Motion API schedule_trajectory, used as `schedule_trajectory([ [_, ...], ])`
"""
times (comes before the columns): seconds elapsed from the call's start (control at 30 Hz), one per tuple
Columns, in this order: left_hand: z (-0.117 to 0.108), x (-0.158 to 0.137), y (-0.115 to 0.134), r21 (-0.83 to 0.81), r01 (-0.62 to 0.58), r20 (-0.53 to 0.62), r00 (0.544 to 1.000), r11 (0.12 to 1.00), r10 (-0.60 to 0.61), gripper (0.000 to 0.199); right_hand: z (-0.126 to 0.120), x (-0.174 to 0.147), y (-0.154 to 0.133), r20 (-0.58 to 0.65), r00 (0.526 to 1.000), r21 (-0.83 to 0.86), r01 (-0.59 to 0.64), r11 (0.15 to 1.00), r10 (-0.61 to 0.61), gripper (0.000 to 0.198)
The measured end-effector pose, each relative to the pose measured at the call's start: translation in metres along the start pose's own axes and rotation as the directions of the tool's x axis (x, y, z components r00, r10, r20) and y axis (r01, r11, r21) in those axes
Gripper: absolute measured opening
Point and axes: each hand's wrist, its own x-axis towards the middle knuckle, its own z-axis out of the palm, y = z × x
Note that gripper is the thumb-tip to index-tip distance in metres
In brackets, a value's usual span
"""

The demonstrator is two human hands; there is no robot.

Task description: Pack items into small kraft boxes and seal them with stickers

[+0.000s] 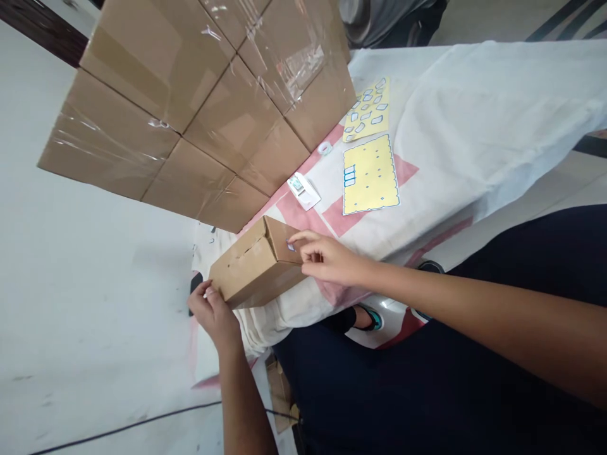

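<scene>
On the cloth-covered desk (450, 120), the carton (249, 268) lies lengthwise from my left hand (215, 311), which clasps its left end, to my right hand (328, 258), thumb spread from index, fingertip touching the small label (291, 247) there.

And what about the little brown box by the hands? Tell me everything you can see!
The little box is plain brown, looks like cardboard, and is longer than wide. A rough broken line runs along one face. It seems to rest on the cloth, slanting in the picture. The left hand touches one end; the right hand has a finger at a pale sticker on the other.
</scene>
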Motion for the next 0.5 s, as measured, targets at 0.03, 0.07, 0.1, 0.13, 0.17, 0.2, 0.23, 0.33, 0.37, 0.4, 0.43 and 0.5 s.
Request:
schedule_trajectory([
  [0.03, 0.0, 0.0, 0.0, -0.002, 0.002, -0.003, 1.0, 1.0, -0.002, 0.029, 0.003, -0.003, 0.001, -0.008, 1.0, -0.011, 0.012, 1.0, -0.012, 0.028],
  [0.07, 0.0, 0.0, 0.0, -0.004, 0.004, -0.006, 1.0, 1.0, -0.004, 0.029, 0.007, -0.006, 0.002, -0.023, 0.999, -0.024, 0.024, 0.999, -0.025, 0.028],
  [0.1, 0.001, 0.0, 0.001, -0.005, 0.007, -0.009, 1.0, 1.0, -0.007, 0.029, 0.01, -0.009, 0.001, -0.031, 0.999, -0.036, 0.034, 0.999, -0.035, 0.029],
  [0.13, 0.001, -0.001, 0.001, -0.006, 0.009, -0.011, 1.0, 1.0, -0.009, 0.029, 0.013, -0.012, 0.001, -0.04, 0.998, -0.044, 0.036, 0.998, -0.038, 0.031],
  [0.17, 0.001, -0.001, 0.001, -0.005, 0.011, -0.012, 1.0, 1.0, -0.011, 0.029, 0.015, -0.015, 0.0, -0.051, 0.998, -0.048, 0.03, 0.998, -0.033, 0.033],
  [0.2, 0.001, -0.001, 0.002, -0.005, 0.013, -0.014, 1.0, 1.0, -0.013, 0.03, 0.017, -0.018, 0.0, -0.064, 0.998, -0.053, 0.021, 0.998, -0.025, 0.035],
  [0.23, 0.002, -0.001, 0.002, -0.004, 0.013, -0.016, 1.0, 1.0, -0.013, 0.03, 0.018, -0.021, 0.0, -0.086, 0.996, -0.062, 0.009, 0.998, -0.015, 0.036],
  [0.33, 0.002, -0.002, 0.002, -0.01, 0.014, -0.024, 1.0, 1.0, -0.014, 0.03, 0.019, -0.024, 0.004, -0.141, 0.989, -0.11, -0.05, 0.993, 0.034, 0.029],
  [0.37, 0.002, -0.001, 0.002, -0.017, 0.016, -0.026, 1.0, 1.0, -0.016, 0.03, 0.018, -0.022, 0.006, -0.157, 0.987, -0.127, -0.059, 0.99, 0.039, 0.02],
  [0.4, 0.002, -0.001, 0.0, -0.022, 0.015, -0.026, 1.0, 1.0, -0.015, 0.031, 0.016, -0.02, 0.009, -0.164, 0.986, -0.147, -0.052, 0.988, 0.027, 0.008],
  [0.43, 0.002, 0.0, -0.002, -0.022, 0.01, -0.026, 1.0, 1.0, -0.01, 0.032, 0.015, -0.017, 0.012, -0.149, 0.989, -0.169, -0.026, 0.985, 0.001, 0.013],
  [0.5, 0.002, 0.001, -0.006, -0.002, -0.004, -0.025, 1.0, 1.0, 0.004, 0.035, 0.013, -0.006, 0.017, -0.037, 0.998, -0.213, 0.049, 0.976, -0.058, 0.062],
])
